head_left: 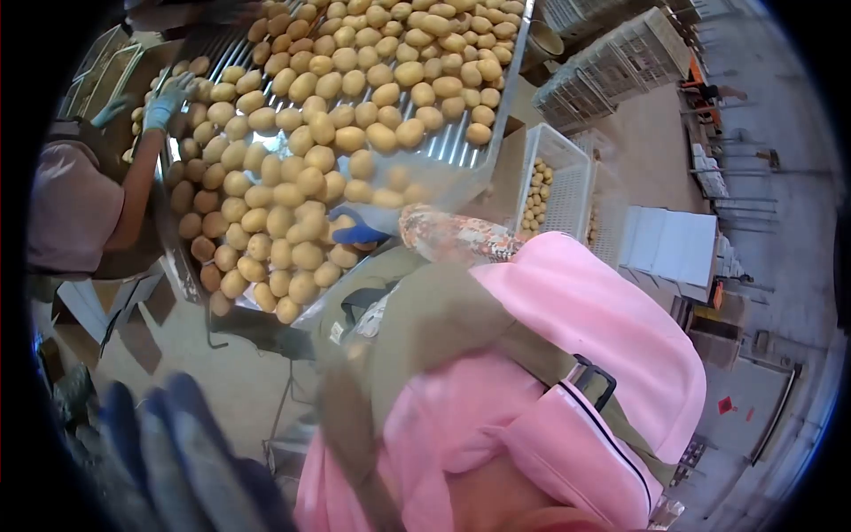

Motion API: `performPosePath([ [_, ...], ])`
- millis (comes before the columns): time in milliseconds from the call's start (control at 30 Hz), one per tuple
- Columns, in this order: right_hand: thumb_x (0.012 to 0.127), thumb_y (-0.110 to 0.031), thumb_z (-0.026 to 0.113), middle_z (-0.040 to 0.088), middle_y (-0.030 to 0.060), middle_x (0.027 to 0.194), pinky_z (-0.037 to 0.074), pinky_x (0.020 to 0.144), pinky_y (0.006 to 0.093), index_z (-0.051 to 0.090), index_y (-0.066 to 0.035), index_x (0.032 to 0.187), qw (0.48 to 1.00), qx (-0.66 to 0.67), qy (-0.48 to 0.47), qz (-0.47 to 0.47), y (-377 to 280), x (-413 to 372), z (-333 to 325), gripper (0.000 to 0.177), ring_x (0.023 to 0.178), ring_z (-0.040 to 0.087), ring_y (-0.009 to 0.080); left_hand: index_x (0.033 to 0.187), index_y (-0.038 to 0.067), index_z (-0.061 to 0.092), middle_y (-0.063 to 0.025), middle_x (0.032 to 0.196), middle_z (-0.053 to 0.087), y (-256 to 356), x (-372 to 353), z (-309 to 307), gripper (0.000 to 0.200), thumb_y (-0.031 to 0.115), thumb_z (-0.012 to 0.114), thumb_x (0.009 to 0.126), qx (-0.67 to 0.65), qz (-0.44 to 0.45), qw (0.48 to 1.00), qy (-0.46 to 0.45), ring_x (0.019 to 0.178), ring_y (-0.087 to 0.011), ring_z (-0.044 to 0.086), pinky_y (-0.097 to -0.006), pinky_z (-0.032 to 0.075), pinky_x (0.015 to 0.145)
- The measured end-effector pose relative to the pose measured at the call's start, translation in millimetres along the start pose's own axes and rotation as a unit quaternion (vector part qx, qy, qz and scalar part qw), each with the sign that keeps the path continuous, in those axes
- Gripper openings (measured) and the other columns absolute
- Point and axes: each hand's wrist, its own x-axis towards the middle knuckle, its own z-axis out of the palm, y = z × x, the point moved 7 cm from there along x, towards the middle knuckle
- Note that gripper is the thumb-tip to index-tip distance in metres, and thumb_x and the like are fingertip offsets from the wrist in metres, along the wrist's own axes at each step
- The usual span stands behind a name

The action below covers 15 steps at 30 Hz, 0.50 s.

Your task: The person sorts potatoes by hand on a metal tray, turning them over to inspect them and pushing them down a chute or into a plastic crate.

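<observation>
My right hand (359,227), in a grey and blue glove below a patterned sleeve, reaches over the near edge of a sorting table. Its blue fingers curl around a tan potato (340,230) among the others. Several potatoes (306,257) lie packed around it on the table. My left hand (182,461), in a grey glove with dark blue fingertips, is close to the camera at the lower left. Its fingers stretch out side by side and are blurred, with nothing visible in them.
Across the table, a co-worker's gloved hand (163,106) touches potatoes at the left edge. Metal rollers (465,146) carry more potatoes. A white plastic crate (567,177) with potatoes stands to the right, near stacked crates (612,66) and white boxes (667,244). Open cartons (111,306) sit at the left.
</observation>
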Motion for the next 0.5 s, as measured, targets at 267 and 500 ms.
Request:
performPosePath([
  [267, 0.087, -0.032, 0.066, 0.059, 0.0120, 0.121, 0.049, 0.087, 0.0358, 0.050, -0.010, 0.132, 0.981, 0.071, -0.035, 0.177, -45.7, -18.7, -15.8, 0.053, 0.105, 0.059, 0.0227, 0.109, -0.003, 0.061, -0.0032, 0.087, 0.062, 28.8, 18.6, 180.9, 0.028, 0.019, 0.056, 0.092, -0.766, -0.279, 0.525, -0.245, 0.068, -0.0133, 0.055, -0.0250, 0.046, 0.065],
  [500, 0.086, -0.019, 0.071, 0.061, 0.0056, 0.094, 0.051, 0.072, 0.0258, 0.059, -0.006, 0.114, 0.907, 0.109, 0.360, 0.188, -4.0, -177.7, -108.6, 0.033, 0.082, 0.058, 0.0111, 0.133, -0.003, 0.045, -0.0222, 0.117, 0.057, 97.5, -23.6, 423.8, 0.043, 0.019, 0.050, 0.097, -0.608, -0.495, 0.600, 0.161, 0.104, -0.0311, 0.057, -0.0349, 0.045, 0.090],
])
